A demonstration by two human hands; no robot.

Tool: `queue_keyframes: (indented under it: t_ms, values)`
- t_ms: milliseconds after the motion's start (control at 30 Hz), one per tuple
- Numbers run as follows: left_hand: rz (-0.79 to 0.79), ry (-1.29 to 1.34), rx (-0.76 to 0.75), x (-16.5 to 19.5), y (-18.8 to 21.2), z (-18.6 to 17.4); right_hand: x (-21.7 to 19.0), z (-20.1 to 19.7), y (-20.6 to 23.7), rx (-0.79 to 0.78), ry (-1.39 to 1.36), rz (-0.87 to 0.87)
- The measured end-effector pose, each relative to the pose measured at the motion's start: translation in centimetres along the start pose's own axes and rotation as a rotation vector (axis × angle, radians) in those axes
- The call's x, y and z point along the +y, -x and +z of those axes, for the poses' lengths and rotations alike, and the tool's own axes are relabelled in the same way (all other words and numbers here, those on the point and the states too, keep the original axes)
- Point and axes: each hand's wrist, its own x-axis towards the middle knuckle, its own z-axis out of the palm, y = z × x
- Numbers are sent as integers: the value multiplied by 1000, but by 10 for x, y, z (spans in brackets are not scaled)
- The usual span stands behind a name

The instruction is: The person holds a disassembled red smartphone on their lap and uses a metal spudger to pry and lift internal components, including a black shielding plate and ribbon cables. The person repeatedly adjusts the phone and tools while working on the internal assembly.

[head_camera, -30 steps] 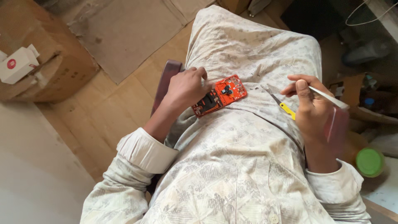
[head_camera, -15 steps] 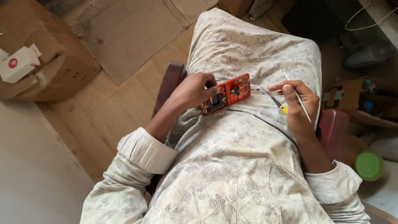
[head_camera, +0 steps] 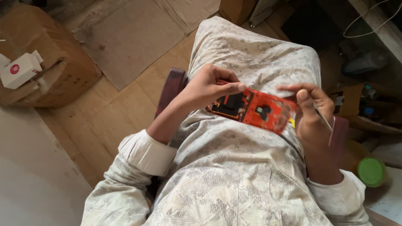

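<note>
Since half a second back, both hands have come closer together and the red phone body [head_camera: 255, 109] now sits flatter across the lap, stretched between them. Left hand [head_camera: 207, 88] is gripping the phone's left end, fingers [head_camera: 232, 87] curled over the top edge with the dark opened-up section right under them. Right hand [head_camera: 312, 106] is pinching the phone's right end with thumb and fingertips, and it's also got a thin metal tool [head_camera: 323, 118] tucked along the hand, pointing down toward the wrist. You can just see a bit of yellow [head_camera: 292, 122] poking out under the phone near that hand, can't tell what it is. Person's sitting in a dark reddish chair [head_camera: 173, 86], wearing a pale patterned outfit [head_camera: 251, 54]. Off to the left there's a cardboard box [head_camera: 50, 71] with a small white box [head_camera: 21, 70] on top, and a green lid [head_camera: 371, 171] down at the right, near the right sleeve.
</note>
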Motion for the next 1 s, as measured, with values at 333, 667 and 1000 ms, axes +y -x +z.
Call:
queue_keyframes:
  t_ms: [333, 667, 1000]
  values:
    - [-68, -106, -191, 29, -38, -4, -2, 1, 28, 12, -169, 293]
    - [53, 723, -70, -1, -29, 16, 11, 12, 36, 24, -87, 184]
    - [51, 1265, -199, -4, -9, 54, 11, 11, 38, 10, -124, 218]
